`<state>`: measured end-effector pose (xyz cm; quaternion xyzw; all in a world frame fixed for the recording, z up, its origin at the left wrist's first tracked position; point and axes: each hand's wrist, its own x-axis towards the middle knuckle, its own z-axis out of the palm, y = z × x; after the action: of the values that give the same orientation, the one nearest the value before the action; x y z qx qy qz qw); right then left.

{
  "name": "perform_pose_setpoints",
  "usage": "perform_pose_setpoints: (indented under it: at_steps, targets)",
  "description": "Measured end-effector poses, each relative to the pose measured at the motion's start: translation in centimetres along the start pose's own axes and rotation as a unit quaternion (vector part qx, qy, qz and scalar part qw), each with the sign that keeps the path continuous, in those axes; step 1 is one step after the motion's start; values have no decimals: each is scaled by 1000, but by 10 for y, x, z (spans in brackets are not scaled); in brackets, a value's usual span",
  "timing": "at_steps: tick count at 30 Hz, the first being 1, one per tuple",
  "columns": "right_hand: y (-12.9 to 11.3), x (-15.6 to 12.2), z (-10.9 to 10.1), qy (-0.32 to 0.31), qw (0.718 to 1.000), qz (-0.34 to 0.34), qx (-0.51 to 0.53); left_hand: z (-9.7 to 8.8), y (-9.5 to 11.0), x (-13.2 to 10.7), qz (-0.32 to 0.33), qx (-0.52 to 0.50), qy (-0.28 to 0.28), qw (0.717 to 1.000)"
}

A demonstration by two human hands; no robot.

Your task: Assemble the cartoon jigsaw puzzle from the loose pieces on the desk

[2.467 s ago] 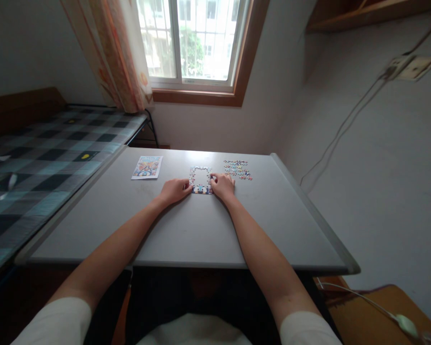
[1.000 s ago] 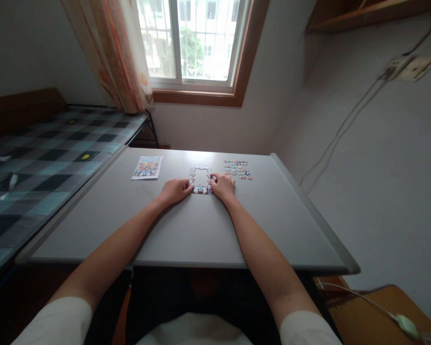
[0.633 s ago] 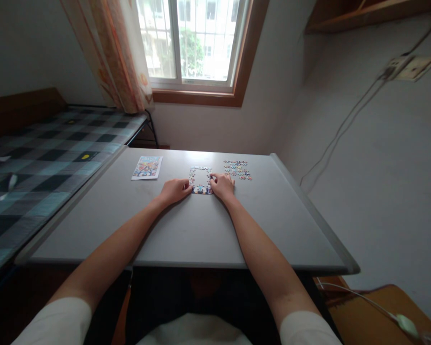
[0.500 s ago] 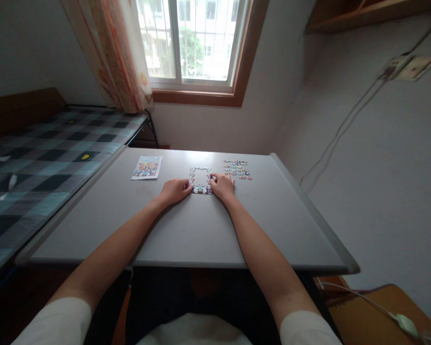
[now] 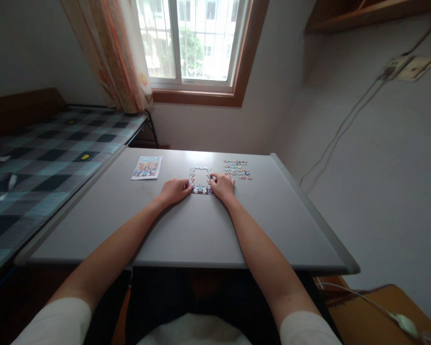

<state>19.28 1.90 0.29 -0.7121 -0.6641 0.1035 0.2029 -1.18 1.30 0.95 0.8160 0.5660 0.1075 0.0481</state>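
- I see the puzzle [image 5: 201,190] lying flat on the bench [image 5: 201,235], about midway between the left and right edges and closer to the far edge than to the near one. It is a rectangular border of joined pieces around a bare middle; the side facing the near edge has dark blue and a light blue patch.
- My left hand [image 5: 175,190] rests on the bench, its fingers [image 5: 186,182] curled and touching the puzzle's left side by the near left corner. I can't tell whether they grip it.
- My right hand [image 5: 223,185] lies against the puzzle's right side, fingers bent, thumb and forefinger near each other. I can't tell whether a piece is between them.
- I have the loose pieces [image 5: 239,169] spread in rough rows just beyond the right hand, toward the bench's far right corner.
- I find the card [image 5: 147,167] flat toward the far left corner, a colourful print with a white margin, well apart from the puzzle.
- Past the far edge I see the window [image 5: 206,43] and curtain [image 5: 120,57].
- A bed [image 5: 57,153] with a checked cover runs along the left edge; a wall [image 5: 373,191] is by the right edge.
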Motion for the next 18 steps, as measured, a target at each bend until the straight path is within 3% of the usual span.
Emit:
perform_pose_setpoints:
  at_steps: [18]
  targets:
    - [0,1,1,-8,1000,5,-5,0,1,0,-6,-1,-1,1000]
